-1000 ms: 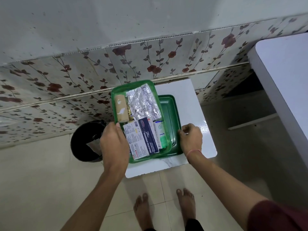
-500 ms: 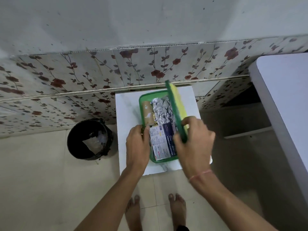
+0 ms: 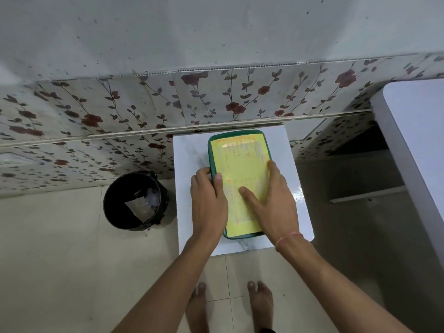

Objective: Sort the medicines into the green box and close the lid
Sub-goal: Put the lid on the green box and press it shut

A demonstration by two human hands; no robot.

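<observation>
The green box (image 3: pixel 236 135) lies on a small white table (image 3: pixel 189 152) by the flowered wall. Its lid (image 3: pixel 240 159), green-rimmed with a yellow printed label, lies flat over the box and hides the medicines. My left hand (image 3: pixel 207 200) grips the box's left edge, with the thumb on the lid. My right hand (image 3: pixel 269 200) lies flat on the lid's right half, fingers spread, pressing down.
A black waste bin (image 3: pixel 135 200) with some paper inside stands on the floor left of the table. A larger white table (image 3: pixel 413 140) fills the right side. My bare feet (image 3: pixel 260 301) are on the tiled floor below the small table.
The right hand swung the lid from upright down flat onto the box. The medicines seen inside earlier are now covered. My left hand stayed on the box's left edge.
</observation>
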